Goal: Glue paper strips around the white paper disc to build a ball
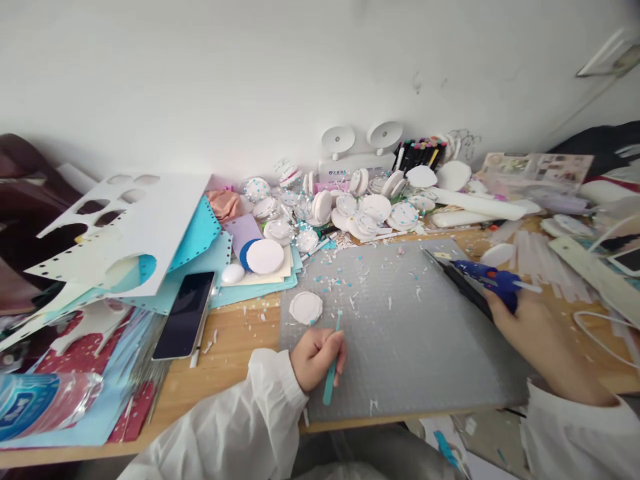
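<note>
Against one white wall, a wooden surface carries one grey mat, which lies between the two hands and extends under the left. The left hand is clenched around one slim teal tool, with one white disc just ahead of it and one phone to its left. The right hand grasps one blue glue gun, with one slim black tool just left of that hand.
</note>
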Tool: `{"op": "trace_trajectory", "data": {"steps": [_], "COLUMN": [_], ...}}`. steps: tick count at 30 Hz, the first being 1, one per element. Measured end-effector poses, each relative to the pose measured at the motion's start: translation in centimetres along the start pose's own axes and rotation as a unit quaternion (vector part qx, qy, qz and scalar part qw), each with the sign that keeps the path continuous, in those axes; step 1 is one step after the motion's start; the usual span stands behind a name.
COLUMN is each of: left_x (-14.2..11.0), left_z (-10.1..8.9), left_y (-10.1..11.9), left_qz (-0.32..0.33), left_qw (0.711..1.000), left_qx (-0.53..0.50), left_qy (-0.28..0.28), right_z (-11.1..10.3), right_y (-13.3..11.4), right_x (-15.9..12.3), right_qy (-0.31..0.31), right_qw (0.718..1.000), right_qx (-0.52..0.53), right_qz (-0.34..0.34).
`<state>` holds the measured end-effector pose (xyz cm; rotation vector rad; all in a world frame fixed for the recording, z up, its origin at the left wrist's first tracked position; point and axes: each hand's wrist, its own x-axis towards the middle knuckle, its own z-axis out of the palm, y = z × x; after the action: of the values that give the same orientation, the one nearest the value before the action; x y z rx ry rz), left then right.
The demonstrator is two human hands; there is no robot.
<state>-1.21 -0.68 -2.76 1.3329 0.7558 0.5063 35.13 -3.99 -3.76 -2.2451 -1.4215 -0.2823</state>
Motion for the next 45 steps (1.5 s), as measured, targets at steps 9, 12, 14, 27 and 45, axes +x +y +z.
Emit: {"op": "trace_trajectory", "data": {"steps": [9, 12, 14, 27, 45], "left_x": [0.0, 0.0, -0.1, -0.2, -0.3], "left_z": [0.0, 0.0, 0.0, -0.2, 0.0], "left_y": [0.0, 0.1, 0.1, 0.1, 0.2], "left_qz": [-0.002, 0.001, 0.004, -0.028, -0.039], "left_qw": [1.0, 1.0, 1.0, 1.0, 0.999], "left_qx": [-0.008, -0.01, -0.009, -0.006, -0.035], "left_qy": [0.004, 0.008, 0.013, 0.001, -0.005], "right_z": [-5.2, -6.0, -5.3, -0.4, 0.1], "right_y": [-6.8, -11.5, -13.8, -15.0, -14.1], "right_x": [1.1, 0.9, 0.1, -1.7, -2.2], "right_qy": [-0.012, -0.033, -0.078, -0.065, -0.051], "right_qw": [0.977, 0.981, 0.972, 0.953, 0.959], "right_qx": [-0.04, 0.109, 0.206, 0.256, 0.2], "right_qz": [0.208, 0.155, 0.078, -0.147, -0.193]}}
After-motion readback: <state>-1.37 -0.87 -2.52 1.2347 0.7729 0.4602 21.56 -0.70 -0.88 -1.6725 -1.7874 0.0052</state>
